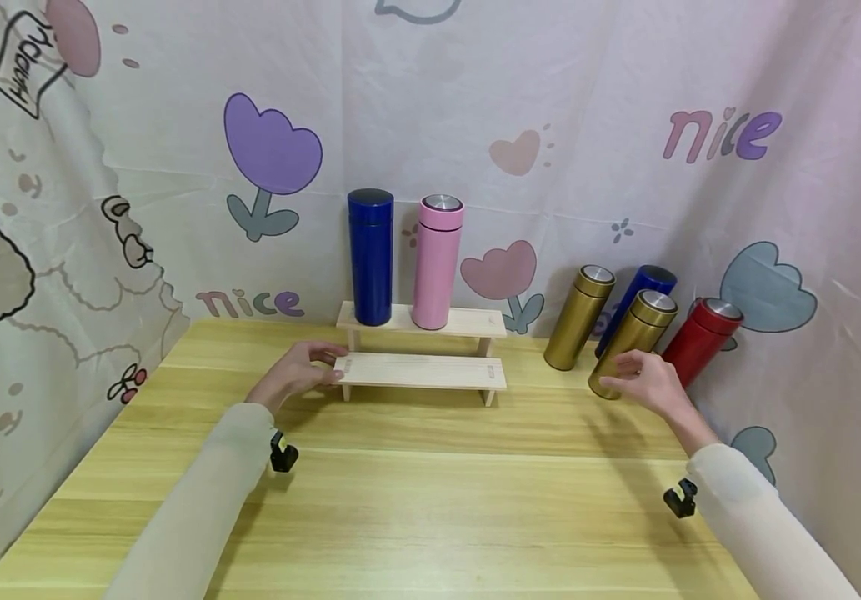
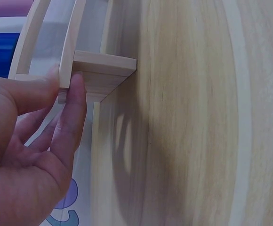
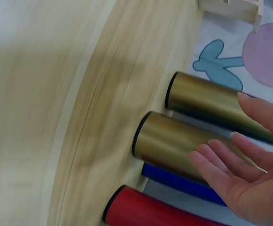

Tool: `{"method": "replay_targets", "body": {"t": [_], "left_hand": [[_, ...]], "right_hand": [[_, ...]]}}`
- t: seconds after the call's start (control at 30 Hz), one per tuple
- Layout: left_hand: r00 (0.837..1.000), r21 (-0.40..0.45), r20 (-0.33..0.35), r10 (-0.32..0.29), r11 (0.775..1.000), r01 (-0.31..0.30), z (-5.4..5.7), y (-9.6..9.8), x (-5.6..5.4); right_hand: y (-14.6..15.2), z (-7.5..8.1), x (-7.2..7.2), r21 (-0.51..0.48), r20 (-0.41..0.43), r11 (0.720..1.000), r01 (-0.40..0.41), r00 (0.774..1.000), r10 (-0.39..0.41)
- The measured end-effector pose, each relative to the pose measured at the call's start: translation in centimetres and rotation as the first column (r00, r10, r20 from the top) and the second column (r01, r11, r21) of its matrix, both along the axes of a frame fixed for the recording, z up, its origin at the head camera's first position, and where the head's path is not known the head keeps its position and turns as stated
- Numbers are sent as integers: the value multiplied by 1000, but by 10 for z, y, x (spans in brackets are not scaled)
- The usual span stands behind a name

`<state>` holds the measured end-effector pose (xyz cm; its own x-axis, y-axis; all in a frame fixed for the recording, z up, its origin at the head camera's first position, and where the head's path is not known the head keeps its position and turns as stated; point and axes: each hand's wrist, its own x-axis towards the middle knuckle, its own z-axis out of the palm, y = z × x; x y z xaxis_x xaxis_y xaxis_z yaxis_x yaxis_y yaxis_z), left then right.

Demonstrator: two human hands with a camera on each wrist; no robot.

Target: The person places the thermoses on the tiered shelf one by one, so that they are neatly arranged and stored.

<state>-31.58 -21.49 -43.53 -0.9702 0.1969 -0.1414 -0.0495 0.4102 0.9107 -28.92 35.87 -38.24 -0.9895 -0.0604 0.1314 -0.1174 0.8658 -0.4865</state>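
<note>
The stand is pale, smooth wood, matt, with fine grain. On its upper tier, the blue bottle has a smooth, satin coat; the pink bottle beside it is smooth and semi-gloss, its cap topped by a shiny metal disc. Right of the stand, two gold bottles show a brushed-looking metallic sheen; the red bottle beyond them appears smooth and glossy. The desk under the stand has a smooth wood-grain surface with low sheen. Behind the stand hangs printed cloth, matt and lightly creased.
</note>
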Motion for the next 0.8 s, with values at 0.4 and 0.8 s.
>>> {"method": "replay_targets", "body": {"t": [0.4,0.8], "left_hand": [[1000,-9,6,11,1000,-11,-1,1,-1],[1000,-13,-6,-1,1000,1,-3,-1,-2]], "right_hand": [[24,-8,0,24,49,998,50,998,-51],[36,-19,-3,17,103,996,83,991,-84]]}}
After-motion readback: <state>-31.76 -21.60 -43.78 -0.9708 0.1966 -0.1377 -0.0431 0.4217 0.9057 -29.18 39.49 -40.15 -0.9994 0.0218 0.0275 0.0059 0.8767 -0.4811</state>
